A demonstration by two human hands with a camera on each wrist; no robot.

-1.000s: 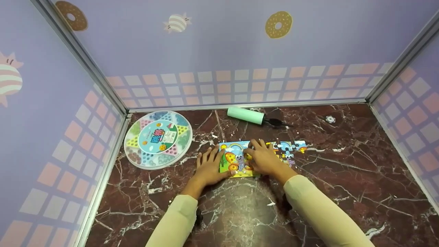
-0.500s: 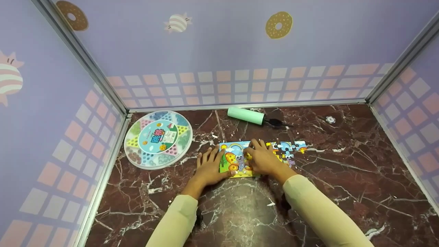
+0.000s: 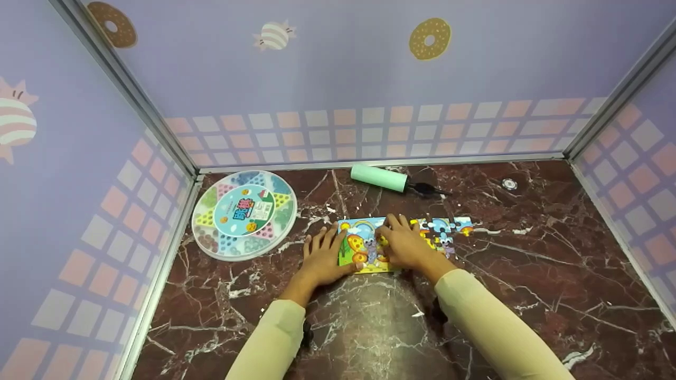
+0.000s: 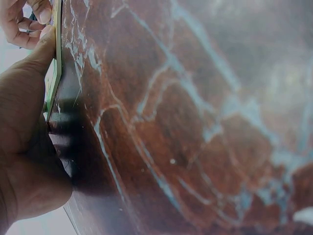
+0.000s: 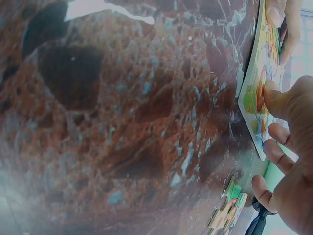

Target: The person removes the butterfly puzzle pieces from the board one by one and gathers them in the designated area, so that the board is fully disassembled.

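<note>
A colourful jigsaw puzzle board (image 3: 363, 244) lies flat on the marble table (image 3: 369, 327) in the head view. My left hand (image 3: 321, 257) rests flat on the table at the board's left edge, fingers straight, thumb along its near side (image 4: 55, 63). My right hand (image 3: 405, 245) lies on top of the board's right half, thumb pressing the picture (image 5: 270, 95) and fingers slightly bent. Several joined loose pieces (image 3: 444, 230) sit just right of the board, also seen as pieces (image 5: 228, 211) in the right wrist view.
A round Chinese-checkers box (image 3: 243, 214) stands at the back left. A mint-green cylinder with a black tip (image 3: 380, 177) lies by the back wall, a small white disc (image 3: 508, 183) at the back right. Patterned walls close in three sides.
</note>
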